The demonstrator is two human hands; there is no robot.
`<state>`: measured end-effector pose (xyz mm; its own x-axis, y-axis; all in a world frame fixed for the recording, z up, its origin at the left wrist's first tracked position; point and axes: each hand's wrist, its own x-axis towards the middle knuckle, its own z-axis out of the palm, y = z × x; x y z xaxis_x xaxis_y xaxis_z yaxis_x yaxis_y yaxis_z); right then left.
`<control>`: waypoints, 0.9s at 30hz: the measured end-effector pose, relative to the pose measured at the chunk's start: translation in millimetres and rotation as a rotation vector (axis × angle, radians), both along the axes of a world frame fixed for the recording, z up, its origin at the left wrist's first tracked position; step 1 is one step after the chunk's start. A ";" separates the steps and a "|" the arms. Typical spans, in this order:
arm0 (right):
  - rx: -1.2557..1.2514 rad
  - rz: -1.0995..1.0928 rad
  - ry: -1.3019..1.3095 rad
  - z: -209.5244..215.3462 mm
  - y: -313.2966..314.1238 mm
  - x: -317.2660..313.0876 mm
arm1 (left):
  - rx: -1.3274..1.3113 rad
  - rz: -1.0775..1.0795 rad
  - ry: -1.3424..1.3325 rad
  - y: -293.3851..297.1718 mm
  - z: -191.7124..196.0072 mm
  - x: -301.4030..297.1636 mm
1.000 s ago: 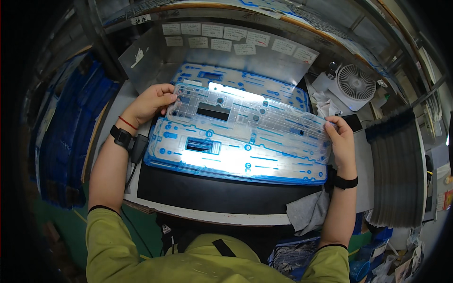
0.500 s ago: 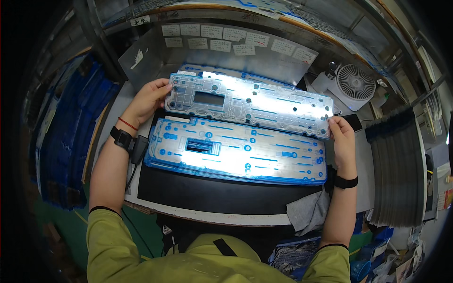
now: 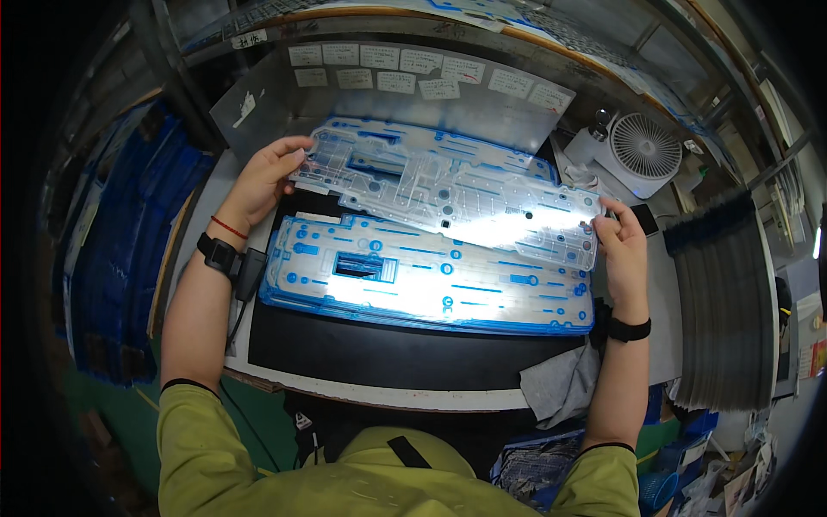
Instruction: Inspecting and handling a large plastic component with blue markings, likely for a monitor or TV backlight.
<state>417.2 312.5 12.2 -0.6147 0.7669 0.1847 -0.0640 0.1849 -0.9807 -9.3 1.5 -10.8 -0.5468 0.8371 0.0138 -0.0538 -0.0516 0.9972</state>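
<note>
A long, see-through plastic sheet (image 3: pixel 465 194) with cutouts, dots and a rectangular window is stretched between my two hands, above the bench. My left hand (image 3: pixel 265 179) pinches its left end between thumb and fingers. At the right end, my right hand (image 3: pixel 622 241) grips the edge the same way. Just nearer to me lies a stack of similar blue-edged sheets (image 3: pixel 413 280), shiny under the light. Behind the held sheet, more blue-edged sheets (image 3: pixel 482 148) lie at the back, partly covered by it.
A black mat (image 3: pixel 370 358) covers the bench, with a grey cloth (image 3: pixel 560 383) at its front right edge. A white fan (image 3: pixel 644 151) stands back right. Tall stacks flank me: blue sheets (image 3: pixel 129 250) left, grey sheets (image 3: pixel 719 310) right. A metal panel (image 3: pixel 345 103) with paper labels stands behind.
The held sheet has tilted, its right end coming lower and nearer to me. It now looks clearer, and more of the blue-edged sheets behind it shows.
</note>
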 end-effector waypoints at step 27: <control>0.203 0.044 -0.267 -15.8 3.6 1.0 | 0.020 0.195 -0.187 7.4 6.0 9.2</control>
